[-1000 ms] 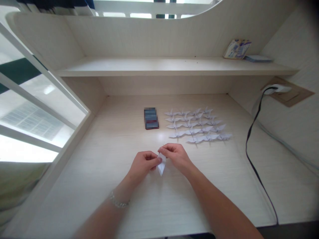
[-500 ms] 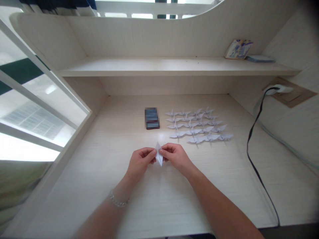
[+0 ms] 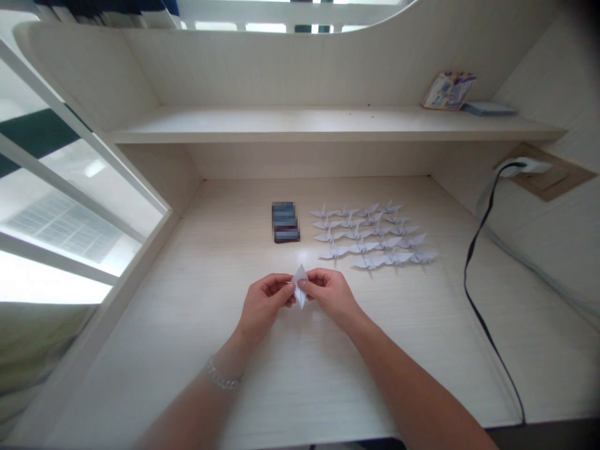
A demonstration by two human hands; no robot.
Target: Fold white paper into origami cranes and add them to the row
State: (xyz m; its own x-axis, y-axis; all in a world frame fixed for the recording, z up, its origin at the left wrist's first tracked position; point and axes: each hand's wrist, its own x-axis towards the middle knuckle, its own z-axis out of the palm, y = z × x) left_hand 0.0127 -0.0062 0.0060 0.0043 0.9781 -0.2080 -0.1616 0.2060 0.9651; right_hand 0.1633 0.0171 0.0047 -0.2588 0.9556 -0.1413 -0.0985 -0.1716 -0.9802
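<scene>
Between my hands is a small piece of folded white paper (image 3: 300, 280), diamond-shaped, its points toward and away from me. My left hand (image 3: 269, 297) pinches its left edge between thumb and fingers. On the opposite edge, my right hand (image 3: 328, 289) closes on the paper with its thumb on top. The fingertips behind the paper are partly hidden. Beyond my right hand, several white paper cranes (image 3: 365, 237) stand in rows on the desk. A dark, pixelated rectangular object (image 3: 285, 222) lies behind the folded paper.
A pale wooden desk (image 3: 187, 325) spans the view beneath a shelf (image 3: 281, 120). On the shelf's right are a small colourful packet (image 3: 449, 90) and a flat bluish item (image 3: 490, 109). A black cable (image 3: 469, 275) runs from the wall socket (image 3: 546, 172) down the right side.
The folded paper has shifted slightly and turned a little in my fingers, its near point now more upright in view. Both hands keep their pinch; the cranes stay where they were.
</scene>
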